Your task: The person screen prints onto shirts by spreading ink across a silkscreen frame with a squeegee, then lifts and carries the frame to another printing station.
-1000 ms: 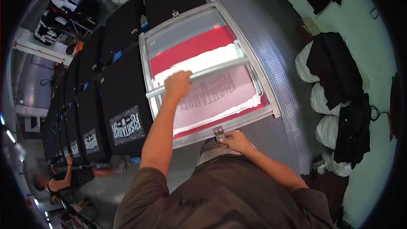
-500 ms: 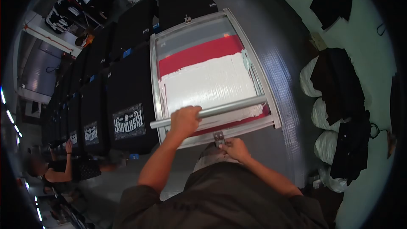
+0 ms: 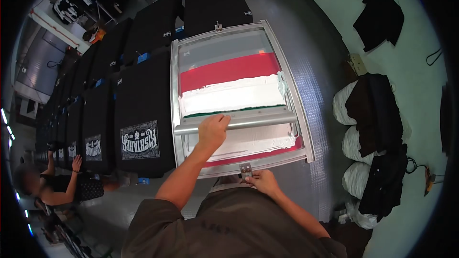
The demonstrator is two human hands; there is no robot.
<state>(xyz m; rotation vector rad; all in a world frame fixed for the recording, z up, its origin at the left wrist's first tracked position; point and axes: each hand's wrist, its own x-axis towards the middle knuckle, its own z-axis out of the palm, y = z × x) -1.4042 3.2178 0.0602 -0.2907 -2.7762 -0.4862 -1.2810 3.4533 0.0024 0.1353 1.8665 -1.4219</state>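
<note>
My left hand (image 3: 213,131) is closed around the silver handle of a squeegee (image 3: 263,119), which lies crosswise over a screen-printing frame (image 3: 289,74). The squeegee's dark green blade edge shows on its far side, against white ink (image 3: 233,96) spread on the mesh. Crimson bands (image 3: 229,70) border the ink at the far and near ends. At the near rail, my right hand (image 3: 262,180) pinches a small metal bracket (image 3: 245,169) with thumb and fingers. What lies under the screen is mostly hidden.
To the left, black garments on boards (image 3: 143,98) stand in rows, several with a white printed design (image 3: 139,140). A co-worker (image 3: 60,181) reaches toward them at lower left. Dark cloth (image 3: 377,114) and white plastic-wrapped bundles (image 3: 345,102) line the right wall.
My left hand has brought the squeegee down and farther from my body across the screen; its green blade edge now shows. My right hand stays on the bracket. The view has shifted slightly.
</note>
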